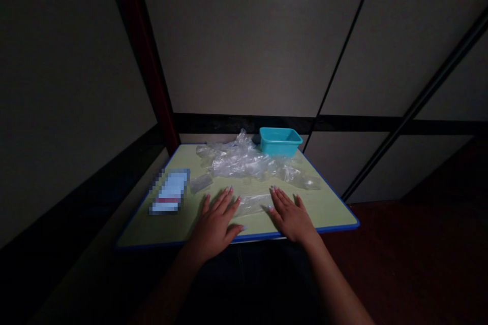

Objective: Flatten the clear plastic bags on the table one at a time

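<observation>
My left hand [216, 224] lies palm down near the front edge of the table, its fingers stretched out and spread. Opposite it, my right hand [290, 216] is also flat with fingers extended. Between them a clear plastic bag [253, 204] is spread on the tabletop, and the fingers of both hands rest at its two ends. Beyond the hands lies a crumpled heap of clear plastic bags [244, 160]. A small folded piece of clear plastic [201, 183] sits just past my left fingertips.
The pale yellow table [331, 216] has a blue rim. A turquoise plastic basket [280, 148] stands at its back right, touching or close to the heap. On the left lies a blurred-out, phone-like rectangle [172, 190]. Panelled walls [244, 35] rise behind the table and to the left.
</observation>
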Tool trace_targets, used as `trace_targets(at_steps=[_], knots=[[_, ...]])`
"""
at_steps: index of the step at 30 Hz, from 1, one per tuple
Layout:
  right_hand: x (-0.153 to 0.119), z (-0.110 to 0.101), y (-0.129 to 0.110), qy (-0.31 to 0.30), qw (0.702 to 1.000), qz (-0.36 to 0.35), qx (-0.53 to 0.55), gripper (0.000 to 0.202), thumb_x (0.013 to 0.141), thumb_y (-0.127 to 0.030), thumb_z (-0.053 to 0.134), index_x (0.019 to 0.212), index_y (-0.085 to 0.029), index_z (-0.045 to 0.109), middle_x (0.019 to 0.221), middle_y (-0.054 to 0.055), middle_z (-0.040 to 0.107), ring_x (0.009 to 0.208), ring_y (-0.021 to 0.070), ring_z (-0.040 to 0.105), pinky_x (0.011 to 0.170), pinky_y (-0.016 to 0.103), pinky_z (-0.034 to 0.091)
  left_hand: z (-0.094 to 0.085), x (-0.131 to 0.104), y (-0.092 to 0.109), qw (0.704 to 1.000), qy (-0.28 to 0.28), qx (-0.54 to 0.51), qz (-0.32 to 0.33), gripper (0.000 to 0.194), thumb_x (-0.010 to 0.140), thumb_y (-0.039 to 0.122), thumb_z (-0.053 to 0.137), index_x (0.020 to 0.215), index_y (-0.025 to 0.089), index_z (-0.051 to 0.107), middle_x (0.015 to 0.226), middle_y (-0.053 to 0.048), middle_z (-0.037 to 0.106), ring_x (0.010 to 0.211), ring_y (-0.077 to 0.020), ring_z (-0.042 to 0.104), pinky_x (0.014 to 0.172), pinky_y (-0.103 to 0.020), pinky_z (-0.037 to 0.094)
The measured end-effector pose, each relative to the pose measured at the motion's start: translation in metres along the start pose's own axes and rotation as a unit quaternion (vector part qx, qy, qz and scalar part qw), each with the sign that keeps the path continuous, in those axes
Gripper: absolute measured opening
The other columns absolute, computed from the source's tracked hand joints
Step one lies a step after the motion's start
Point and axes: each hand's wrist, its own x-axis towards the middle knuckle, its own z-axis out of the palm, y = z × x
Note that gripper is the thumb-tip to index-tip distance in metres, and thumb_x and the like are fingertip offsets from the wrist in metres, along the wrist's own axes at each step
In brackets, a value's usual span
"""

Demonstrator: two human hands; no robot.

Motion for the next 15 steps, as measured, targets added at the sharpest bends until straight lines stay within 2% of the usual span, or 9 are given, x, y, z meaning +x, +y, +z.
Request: trace_targets(at_steps=[4, 8, 10, 15], knots=[[0.001, 0.003, 0.002, 0.005, 1.0, -0.003, -0.008, 0.061, 0.096, -0.048, 0.019, 0.147, -0.016, 0.017, 0.152, 0.008, 0.021, 0.14, 0.0211, 0.019, 0.111, 0.057, 0.01, -0.001, 0.02, 0.046, 0.999, -0.027, -0.038, 0.009, 0.065, 0.092, 0.051, 0.038, 0.147, 0.018, 0.024, 0.154, -0.01, 0.017, 0.142, -0.0259, 0.013, 0.113, -0.054, 0.008], [0.001, 0.008, 0.008, -0.005, 0.999, -0.024, -0.044, 0.057, 0.093, -0.033, 0.031, 0.147, -0.018, 0.022, 0.151, 0.009, 0.025, 0.14, 0.023, 0.021, 0.11, 0.058, 0.014, 0.012, 0.048, 0.09, 0.992, -0.058, -0.104, 0.029, 0.075, 0.093, 0.059, 0.022, 0.149, 0.01, 0.012, 0.155, -0.014, 0.01, 0.143, -0.0256, 0.005, 0.114, -0.048, 0.014], [0.002, 0.013, 0.013, -0.013, 0.997, -0.034, -0.07, 0.06, 0.087, -0.024, 0.039, 0.146, -0.02, 0.026, 0.15, 0.011, 0.027, 0.139, 0.0252, 0.024, 0.109, 0.058, 0.014, 0.019, 0.061, 0.103, 0.99, -0.071, -0.112, 0.044, 0.078, 0.093, 0.06, 0.02, 0.148, 0.006, 0.01, 0.155, -0.016, 0.008, 0.143, -0.0263, 0.003, 0.114, -0.048, 0.014], [0.003, 0.022, 0.023, 0.008, 0.994, -0.069, -0.081, 0.067, 0.08, -0.02, 0.042, 0.146, -0.022, 0.028, 0.15, 0.01, 0.026, 0.137, 0.0287, 0.028, 0.109, 0.058, 0.015, 0.024, 0.076, 0.116, 0.99, -0.078, -0.118, -0.018, 0.075, 0.094, 0.058, 0.011, 0.147, 0.005, 0.015, 0.154, -0.015, 0.014, 0.143, -0.0267, 0.005, 0.115, -0.046, 0.012]])
